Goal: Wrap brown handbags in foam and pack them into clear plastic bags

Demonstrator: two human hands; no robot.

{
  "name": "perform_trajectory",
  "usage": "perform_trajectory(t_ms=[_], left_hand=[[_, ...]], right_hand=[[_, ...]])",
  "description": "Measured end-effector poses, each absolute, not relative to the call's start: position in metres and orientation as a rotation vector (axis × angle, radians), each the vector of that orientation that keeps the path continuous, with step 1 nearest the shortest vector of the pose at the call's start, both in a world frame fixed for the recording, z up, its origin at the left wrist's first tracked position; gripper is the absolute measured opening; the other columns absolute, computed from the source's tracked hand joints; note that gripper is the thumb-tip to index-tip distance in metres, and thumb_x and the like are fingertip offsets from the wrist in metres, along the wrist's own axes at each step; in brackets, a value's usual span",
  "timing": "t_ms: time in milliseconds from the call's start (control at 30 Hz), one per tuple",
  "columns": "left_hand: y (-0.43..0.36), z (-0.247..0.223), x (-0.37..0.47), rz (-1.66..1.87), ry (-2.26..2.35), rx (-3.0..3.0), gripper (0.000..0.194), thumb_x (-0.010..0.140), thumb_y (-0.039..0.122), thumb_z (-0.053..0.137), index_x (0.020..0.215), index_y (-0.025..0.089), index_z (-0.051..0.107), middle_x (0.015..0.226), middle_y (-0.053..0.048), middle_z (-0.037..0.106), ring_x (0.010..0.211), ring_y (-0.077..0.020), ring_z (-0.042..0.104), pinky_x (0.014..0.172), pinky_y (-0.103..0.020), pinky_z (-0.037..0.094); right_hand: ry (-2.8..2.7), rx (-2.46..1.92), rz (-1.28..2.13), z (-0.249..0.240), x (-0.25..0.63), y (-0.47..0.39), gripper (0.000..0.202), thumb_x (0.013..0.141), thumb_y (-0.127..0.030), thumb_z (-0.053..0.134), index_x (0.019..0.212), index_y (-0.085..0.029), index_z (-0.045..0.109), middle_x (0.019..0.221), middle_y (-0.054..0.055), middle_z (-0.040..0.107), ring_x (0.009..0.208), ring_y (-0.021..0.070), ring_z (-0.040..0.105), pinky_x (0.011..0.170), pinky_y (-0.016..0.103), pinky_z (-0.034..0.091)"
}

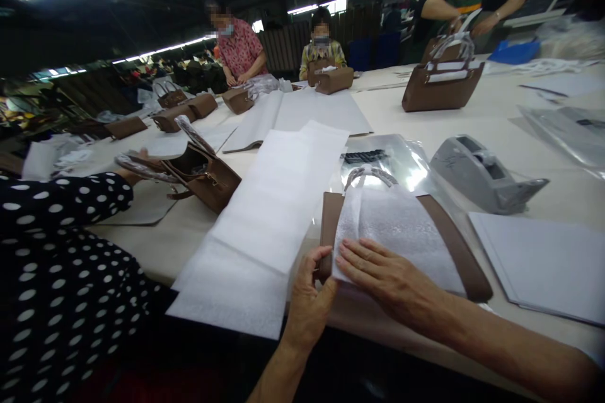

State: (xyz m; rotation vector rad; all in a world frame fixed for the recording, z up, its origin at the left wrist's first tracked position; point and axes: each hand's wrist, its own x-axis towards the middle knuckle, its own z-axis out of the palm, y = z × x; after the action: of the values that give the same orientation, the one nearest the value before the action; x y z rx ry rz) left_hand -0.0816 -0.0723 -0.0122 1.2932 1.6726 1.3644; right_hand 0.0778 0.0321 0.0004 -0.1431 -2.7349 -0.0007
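A brown bag [447, 245] is laid flat at the near edge of the table [406, 119], its long side running left to right and its wrapped handle [369, 174] pointing far. A white foam sheet [401, 233] is pressed onto it by the flat, open right hand [387, 277]. The bag's near left corner is pinched by the left hand [308, 302]. No writing can be read.

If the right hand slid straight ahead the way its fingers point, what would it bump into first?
The right hand lies flat on the white foam sheet over the brown bag, fingers pointing left. Going on, it would probably meet the left hand's thumb at the bag's edge first, though depth is hard to judge.
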Motion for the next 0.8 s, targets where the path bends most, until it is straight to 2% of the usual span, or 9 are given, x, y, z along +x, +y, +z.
perform_trajectory(t_ms=[133,233,333,433,533,667,733,800], left_hand=[[-0.073,-0.014,-0.082,1.341,1.783,1.512,0.032,0.083,0.017,0.051,0.112,0.03,0.053,0.137,-0.003,0.035,0.126,-0.0196,0.034,0.104,-0.038,0.033],[-0.072,-0.026,-0.083,1.434,1.781,1.758,0.031,0.083,0.012,0.048,0.108,0.028,0.055,0.142,-0.003,0.027,0.128,-0.0214,0.03,0.103,-0.04,0.035],[-0.07,-0.038,-0.087,1.523,1.745,1.944,0.033,0.081,0.007,0.051,0.107,0.027,0.055,0.132,-0.005,0.043,0.118,-0.0185,0.045,0.095,-0.035,0.044],[-0.068,-0.044,-0.091,1.554,1.707,2.107,0.035,0.078,0.003,0.054,0.106,0.024,0.054,0.118,-0.005,0.055,0.106,-0.0157,0.054,0.087,-0.029,0.049],[-0.068,-0.046,-0.096,1.54,1.687,2.23,0.036,0.076,0.001,0.055,0.107,0.02,0.053,0.116,-0.007,0.055,0.106,-0.0171,0.053,0.086,-0.03,0.049],[-0.067,-0.046,-0.098,1.517,1.689,2.311,0.035,0.077,0.002,0.055,0.107,0.018,0.053,0.116,-0.008,0.054,0.107,-0.0182,0.053,0.085,-0.031,0.049],[-0.065,-0.045,-0.099,1.513,1.676,2.338,0.032,0.077,0.002,0.055,0.105,0.017,0.054,0.116,-0.009,0.054,0.106,-0.0183,0.053,0.085,-0.03,0.048],[-0.063,-0.045,-0.099,1.515,1.665,2.361,0.03,0.077,0.003,0.056,0.104,0.015,0.054,0.116,-0.01,0.054,0.105,-0.0185,0.053,0.085,-0.03,0.048]], right_hand=[[-2.727,-0.128,0.015,0.0,0.078,0.033,0.04,0.086,-0.01,0.037,0.126,-0.011,0.045,0.131,0.012,0.045,0.127,0.0226,0.034,0.102,0.043,0.038],[-2.736,-0.165,0.046,0.0,0.075,0.029,0.04,0.086,-0.01,0.04,0.125,-0.01,0.046,0.132,0.013,0.043,0.127,0.0226,0.033,0.103,0.042,0.036],[-2.703,-0.216,0.126,0.006,0.073,0.026,0.038,0.087,-0.012,0.041,0.125,-0.011,0.045,0.132,0.01,0.045,0.127,0.0203,0.032,0.105,0.039,0.035],[-2.602,-0.241,0.326,0.019,0.08,0.03,0.03,0.088,-0.023,0.046,0.114,-0.011,0.054,0.126,0.008,0.05,0.125,0.0184,0.037,0.106,0.035,0.034],[-2.335,-0.558,0.385,0.036,0.109,0.041,0.023,0.088,-0.024,0.046,0.105,-0.014,0.058,0.113,0.008,0.058,0.111,0.0162,0.05,0.097,0.031,0.043],[-2.039,-1.222,0.365,0.045,0.162,0.048,0.021,0.088,-0.027,0.044,0.099,-0.018,0.059,0.093,0.005,0.062,0.085,0.0157,0.058,0.072,0.028,0.05],[-2.12,-1.35,0.394,0.042,0.177,0.041,0.023,0.088,-0.031,0.044,0.102,-0.02,0.059,0.095,0.005,0.06,0.082,0.0159,0.058,0.071,0.029,0.05],[-2.22,-1.408,0.288,0.036,0.177,0.029,0.029,0.088,-0.034,0.043,0.11,-0.02,0.057,0.107,0.008,0.056,0.091,0.0192,0.056,0.077,0.034,0.049]])
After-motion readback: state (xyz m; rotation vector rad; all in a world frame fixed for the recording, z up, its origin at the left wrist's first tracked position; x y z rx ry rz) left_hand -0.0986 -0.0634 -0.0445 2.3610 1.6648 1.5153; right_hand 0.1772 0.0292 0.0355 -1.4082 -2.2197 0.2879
